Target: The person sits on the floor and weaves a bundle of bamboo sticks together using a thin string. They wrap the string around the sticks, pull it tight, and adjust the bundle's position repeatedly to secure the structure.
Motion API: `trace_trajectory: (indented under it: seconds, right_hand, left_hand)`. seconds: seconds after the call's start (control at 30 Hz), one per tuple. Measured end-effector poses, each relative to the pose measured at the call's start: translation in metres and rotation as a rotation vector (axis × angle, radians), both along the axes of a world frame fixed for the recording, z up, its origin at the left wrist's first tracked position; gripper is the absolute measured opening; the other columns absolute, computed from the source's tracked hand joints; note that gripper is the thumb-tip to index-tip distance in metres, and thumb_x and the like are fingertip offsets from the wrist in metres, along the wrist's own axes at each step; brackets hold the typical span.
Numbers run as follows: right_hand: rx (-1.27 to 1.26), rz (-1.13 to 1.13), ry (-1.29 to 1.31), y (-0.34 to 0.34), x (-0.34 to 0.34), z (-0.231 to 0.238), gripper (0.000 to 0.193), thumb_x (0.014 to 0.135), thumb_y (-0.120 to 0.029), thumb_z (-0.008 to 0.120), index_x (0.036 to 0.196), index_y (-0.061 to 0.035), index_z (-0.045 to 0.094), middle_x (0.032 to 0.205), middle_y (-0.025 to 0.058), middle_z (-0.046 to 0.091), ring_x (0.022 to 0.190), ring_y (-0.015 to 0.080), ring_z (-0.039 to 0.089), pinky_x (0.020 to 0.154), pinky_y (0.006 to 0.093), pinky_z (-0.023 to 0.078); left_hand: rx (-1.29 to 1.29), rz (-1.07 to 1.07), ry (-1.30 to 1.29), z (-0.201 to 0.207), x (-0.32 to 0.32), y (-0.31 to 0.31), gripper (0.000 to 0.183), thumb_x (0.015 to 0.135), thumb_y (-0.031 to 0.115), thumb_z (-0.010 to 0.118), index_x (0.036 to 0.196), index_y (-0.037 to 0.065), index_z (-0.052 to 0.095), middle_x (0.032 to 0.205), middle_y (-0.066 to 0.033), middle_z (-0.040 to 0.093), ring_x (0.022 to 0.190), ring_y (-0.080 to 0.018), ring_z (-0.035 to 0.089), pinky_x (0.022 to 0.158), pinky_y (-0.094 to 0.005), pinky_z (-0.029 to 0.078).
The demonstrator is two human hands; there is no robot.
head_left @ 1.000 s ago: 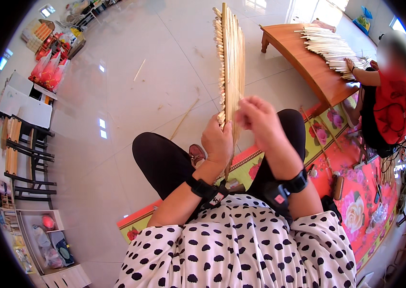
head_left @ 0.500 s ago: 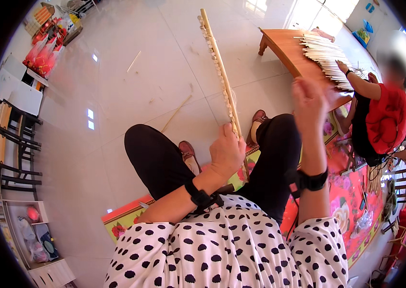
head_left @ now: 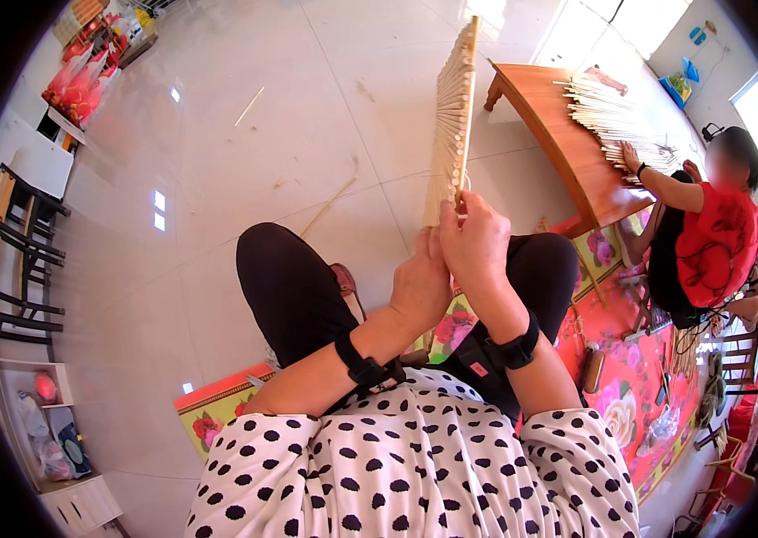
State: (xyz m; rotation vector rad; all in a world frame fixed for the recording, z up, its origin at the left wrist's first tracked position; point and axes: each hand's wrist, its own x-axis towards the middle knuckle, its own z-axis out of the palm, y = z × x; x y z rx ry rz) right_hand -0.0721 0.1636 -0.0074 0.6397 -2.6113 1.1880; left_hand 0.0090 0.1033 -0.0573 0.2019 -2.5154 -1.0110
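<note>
A mat of thin pale sticks (head_left: pixel 456 108) stands upright in front of me, seen nearly edge-on, with the round stick ends in a row. Its near end is between my hands. My left hand (head_left: pixel 422 285) is closed around the lower part. Higher up and touching it, my right hand (head_left: pixel 476 242) pinches at the near edge of the mat. A thin loop of cord (head_left: pixel 467 182) shows just above the right fingertips; whether those fingers hold it is hard to make out. My knees are on both sides below.
At the right, a person in red (head_left: pixel 718 238) rests a hand on loose sticks (head_left: pixel 608 112) spread over a wooden table (head_left: pixel 536 99). Stick scraps (head_left: pixel 330 204) lie on the tiled floor. A flowered mat (head_left: pixel 599 359) lies beneath me. Black-framed folding furniture (head_left: pixel 25 247) stands left.
My right hand has come down from the raised position at the right to the mat's near end, beside my left hand. The mat's far end has swung right and its broad side shows more.
</note>
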Motion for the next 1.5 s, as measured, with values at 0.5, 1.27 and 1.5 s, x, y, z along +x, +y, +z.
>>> trace_trajectory:
  seconds: [0.5,1.27,1.5]
  right_hand:
    - [-0.06,-0.052,-0.211,0.039,0.021,0.006,0.03,0.09,-0.016,0.061,0.111,0.005,0.064,0.074,0.0146,0.068,0.061,0.0181,0.066,0.059,0.0295,0.051]
    - [0.232,-0.125,0.061,0.003,-0.022,0.026,0.04,0.094,-0.029,0.058,0.068,0.0015,0.055,0.051,0.0179,0.05,0.045,0.0342,0.053,0.047,0.0405,0.042]
    - [0.294,-0.136,0.07,0.008,-0.021,0.023,0.04,0.095,-0.031,0.054,0.071,0.001,0.059,0.053,0.0194,0.053,0.049,0.0379,0.055,0.049,0.0431,0.043]
  left_hand:
    - [-0.202,-0.074,0.045,0.002,0.016,0.017,0.057,0.074,0.013,0.065,0.12,-0.013,0.045,0.113,-0.031,0.055,0.067,-0.0331,0.066,0.055,-0.0368,0.055]
    - [0.066,-0.118,0.019,0.005,0.0,0.02,0.072,0.073,0.024,0.074,0.126,-0.01,0.039,0.124,-0.0349,0.046,0.076,-0.0375,0.066,0.058,-0.0397,0.057]
    - [0.059,-0.154,0.005,0.004,0.004,0.022,0.074,0.076,0.03,0.073,0.127,-0.011,0.038,0.125,-0.0346,0.046,0.078,-0.0372,0.066,0.061,-0.0386,0.057]
